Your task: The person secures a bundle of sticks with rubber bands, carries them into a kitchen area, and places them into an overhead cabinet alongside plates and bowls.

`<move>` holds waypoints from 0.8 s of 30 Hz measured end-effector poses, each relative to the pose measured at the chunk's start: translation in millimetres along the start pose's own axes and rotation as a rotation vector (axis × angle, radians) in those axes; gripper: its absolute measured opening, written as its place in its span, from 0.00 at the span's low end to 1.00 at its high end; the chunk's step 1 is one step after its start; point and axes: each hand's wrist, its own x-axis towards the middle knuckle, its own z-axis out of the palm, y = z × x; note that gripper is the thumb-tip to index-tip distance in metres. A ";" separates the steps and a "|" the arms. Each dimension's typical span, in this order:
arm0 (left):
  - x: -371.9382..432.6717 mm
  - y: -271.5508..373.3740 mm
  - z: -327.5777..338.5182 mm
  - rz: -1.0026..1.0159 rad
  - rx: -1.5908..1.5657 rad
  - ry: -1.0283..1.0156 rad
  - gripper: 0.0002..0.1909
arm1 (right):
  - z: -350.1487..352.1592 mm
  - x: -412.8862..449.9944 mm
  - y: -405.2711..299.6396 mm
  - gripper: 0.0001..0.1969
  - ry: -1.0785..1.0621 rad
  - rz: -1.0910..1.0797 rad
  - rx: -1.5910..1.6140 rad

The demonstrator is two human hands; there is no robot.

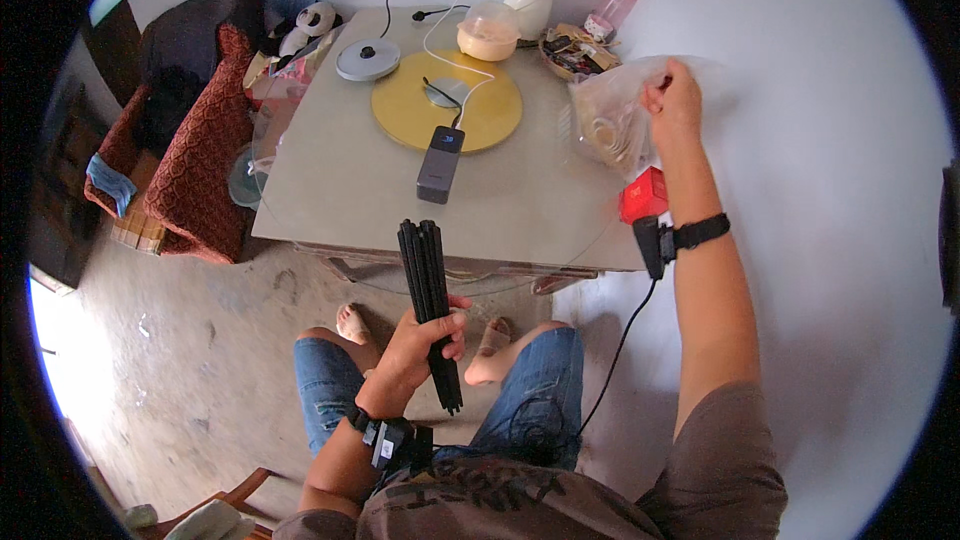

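My left hand (424,345) is closed round a bundle of thin black sticks (426,277), held upright over my lap before the table's front edge. At the table's right side my right hand (675,94) pinches a clear plastic bag (622,101); pale coiled rings, perhaps rubber bands, show inside it. Below that bag stands a red box (643,195), partly behind my wrist strap. A dark power bank (439,165) with a lit display lies near the middle front of the table, its tip end on a round yellow mat (480,135).
On the glass-topped table (330,172) are a round lid (367,60), a peach container (489,34), a blender (534,0), a basket of small items (570,52) and a pink bottle (619,4). A red patterned chair (202,142) stands left; a wall (825,202) rises right.
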 end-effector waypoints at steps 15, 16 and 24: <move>12.2 -16.5 -1.1 -0.091 -0.009 0.002 0.15 | -79.5 3.2 80.3 0.11 -0.017 0.324 0.119; 7.8 -14.6 -1.9 -0.074 -0.003 0.014 0.15 | -57.3 -32.5 80.8 0.08 -0.092 0.330 0.066; -9.6 -17.4 26.0 -0.025 0.019 0.049 0.15 | -14.2 -264.0 75.2 0.13 -0.693 0.636 0.078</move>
